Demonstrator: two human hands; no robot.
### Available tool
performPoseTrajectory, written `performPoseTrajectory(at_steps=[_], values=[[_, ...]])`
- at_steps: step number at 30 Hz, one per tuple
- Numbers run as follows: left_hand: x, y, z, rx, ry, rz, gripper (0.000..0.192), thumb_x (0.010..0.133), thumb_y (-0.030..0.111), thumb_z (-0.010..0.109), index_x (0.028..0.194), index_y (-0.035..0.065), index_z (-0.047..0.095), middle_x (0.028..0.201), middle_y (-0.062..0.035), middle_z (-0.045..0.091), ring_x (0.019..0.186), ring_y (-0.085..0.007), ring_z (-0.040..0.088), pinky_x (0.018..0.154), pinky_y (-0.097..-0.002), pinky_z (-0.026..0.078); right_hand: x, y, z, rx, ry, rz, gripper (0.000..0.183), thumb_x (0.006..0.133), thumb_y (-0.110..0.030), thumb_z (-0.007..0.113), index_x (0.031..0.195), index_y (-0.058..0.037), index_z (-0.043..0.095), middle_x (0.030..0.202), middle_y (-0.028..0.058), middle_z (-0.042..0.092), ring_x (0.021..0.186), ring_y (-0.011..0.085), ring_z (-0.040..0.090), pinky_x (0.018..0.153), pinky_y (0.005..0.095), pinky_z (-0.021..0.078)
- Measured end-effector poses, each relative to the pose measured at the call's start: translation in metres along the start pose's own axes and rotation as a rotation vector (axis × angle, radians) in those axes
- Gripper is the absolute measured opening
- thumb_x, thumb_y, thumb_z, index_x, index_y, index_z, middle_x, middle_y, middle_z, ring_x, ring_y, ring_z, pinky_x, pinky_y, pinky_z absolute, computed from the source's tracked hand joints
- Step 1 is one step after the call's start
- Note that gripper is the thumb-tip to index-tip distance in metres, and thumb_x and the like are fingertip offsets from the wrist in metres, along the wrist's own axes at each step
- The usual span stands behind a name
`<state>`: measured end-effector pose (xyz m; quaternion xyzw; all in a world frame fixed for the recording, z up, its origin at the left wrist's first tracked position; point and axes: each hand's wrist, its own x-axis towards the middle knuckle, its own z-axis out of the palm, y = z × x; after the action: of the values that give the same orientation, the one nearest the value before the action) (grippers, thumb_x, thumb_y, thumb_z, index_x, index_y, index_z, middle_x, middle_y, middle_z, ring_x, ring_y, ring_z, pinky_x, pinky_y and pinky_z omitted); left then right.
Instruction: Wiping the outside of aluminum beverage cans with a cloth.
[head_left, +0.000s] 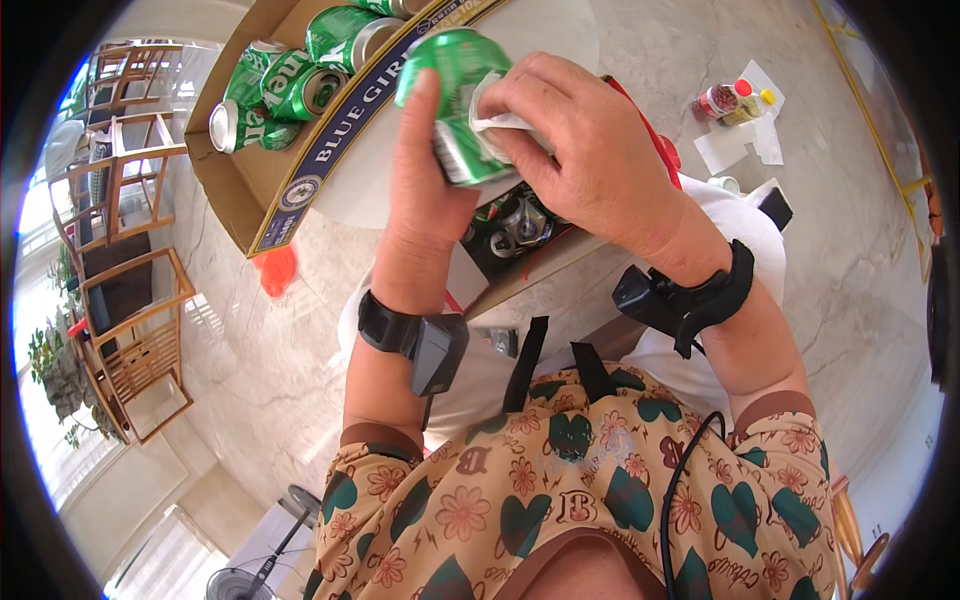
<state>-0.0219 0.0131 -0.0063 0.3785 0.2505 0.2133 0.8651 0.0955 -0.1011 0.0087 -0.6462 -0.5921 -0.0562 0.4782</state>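
Observation:
My left hand (424, 180) is wrapped around a green aluminium beer can (461, 64), its thumb standing up along the near side. The can tilts and looks slightly blurred. In my right hand (592, 150) is a bunched white tissue or cloth (489, 124), pressed against the can's side; fingers hide part of it. Behind the can, a cardboard tray (240, 195) with a dark blue printed edge holds several green cans (296, 86), some dented. Below my hands, a box (480, 300) contains dark and green cans (525, 217), partly hidden by my right hand.
A round white surface (345, 199) lies under the tray. An orange-red plastic bag (276, 271) is on the marble floor at left. Two small bottles (724, 103) and white papers (724, 146) lie at upper right. Wooden chairs (135, 300) stand far left, a fan (240, 583) lower left.

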Motion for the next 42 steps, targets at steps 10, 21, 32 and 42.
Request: performPoseTrajectory(at_steps=[10,21,32,42], values=[[0.001,0.003,-0.002,-0.019,-0.046,-0.004,0.059,0.102,0.057,0.050,0.138,0.0103,0.059,0.130,-0.0111,0.068,0.120,-0.0273,0.065,0.105,-0.0462,0.052,0.001,0.011,-0.004,-0.043,0.020,0.068,0.019,0.084,-0.003,0.072,0.101,-0.0067,0.066,0.096,0.0110,0.066,0.089,0.0342,0.066,0.077,0.0402,0.0542],[-0.001,-0.006,0.005,-0.096,-0.159,-0.109,0.060,0.102,0.055,0.053,0.137,0.0068,0.056,0.127,-0.0112,0.067,0.113,-0.0256,0.068,0.100,-0.0425,0.056,0.007,0.024,-0.012,-0.166,0.062,0.049,0.018,0.084,-0.003,0.072,0.101,-0.0065,0.066,0.096,0.0111,0.065,0.088,0.0343,0.066,0.076,0.0409,0.0540],[-0.002,-0.019,0.010,-0.025,-0.042,-0.123,0.059,0.105,0.056,0.046,0.143,0.0124,0.053,0.134,-0.0116,0.065,0.123,-0.0282,0.064,0.106,-0.0477,0.053,0.009,0.011,-0.008,-0.062,0.101,0.110,0.015,0.082,-0.006,0.073,0.093,-0.0032,0.064,0.089,0.0165,0.060,0.085,0.0392,0.061,0.073,0.0476,0.0516],[-0.001,-0.008,0.003,-0.139,-0.070,-0.091,0.056,0.103,0.052,0.055,0.136,0.0074,0.057,0.124,-0.0099,0.068,0.113,-0.0239,0.067,0.101,-0.0416,0.054,0.002,0.007,0.003,-0.001,0.052,-0.034,0.018,0.083,-0.007,0.073,0.099,-0.0070,0.066,0.095,0.0109,0.063,0.088,0.0342,0.064,0.075,0.0430,0.0531]])
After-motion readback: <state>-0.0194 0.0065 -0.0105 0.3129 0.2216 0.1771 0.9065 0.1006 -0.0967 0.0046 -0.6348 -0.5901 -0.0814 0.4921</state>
